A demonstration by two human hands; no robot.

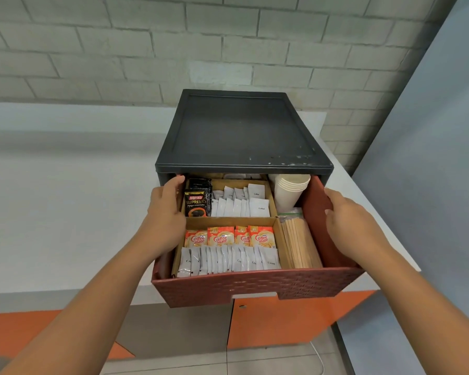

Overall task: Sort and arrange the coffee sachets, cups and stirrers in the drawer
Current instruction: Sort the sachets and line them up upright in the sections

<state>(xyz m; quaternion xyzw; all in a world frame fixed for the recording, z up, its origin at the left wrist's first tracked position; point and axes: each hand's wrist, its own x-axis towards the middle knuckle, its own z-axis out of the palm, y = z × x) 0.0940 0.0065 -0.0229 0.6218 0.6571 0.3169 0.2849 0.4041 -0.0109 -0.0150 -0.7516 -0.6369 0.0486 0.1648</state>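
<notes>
Drawer (255,288), head view: it stands well out of the black housing (241,131) on the white surface (65,185), its near front overhanging the surface edge.

The left grip (164,209) is curled over the left wall. The right grip (347,220) clasps the right wall, thumb on the rim.

Contents, as I read them:
- Cardboard dividers (228,220) split the interior.
- Far-left compartment: Kopiko sachets (198,204) with white coffee sachets (241,204) to their right.
- Near-left compartment: Coffee-mate sachets (228,236) with cream sachets (228,259) in front.
- Far right: the cups (290,190), a nested stack lying tilted.
- Near right: the stirrers (299,244), lying flat.

Sorting appears largely complete.

Risks, in my judgement:
- Drawing the drawer out further could free it from the housing. The near end would drop and spill everything.
- Uneven push from the two sides could skew it and jam the runners.
- The cup stack sits high, close under the housing lip. On closing it may catch and crush.
- A jolt would topple the upright sachet rows across the dividers.
- Fingers over the side walls could be nipped at the housing mouth.
</notes>
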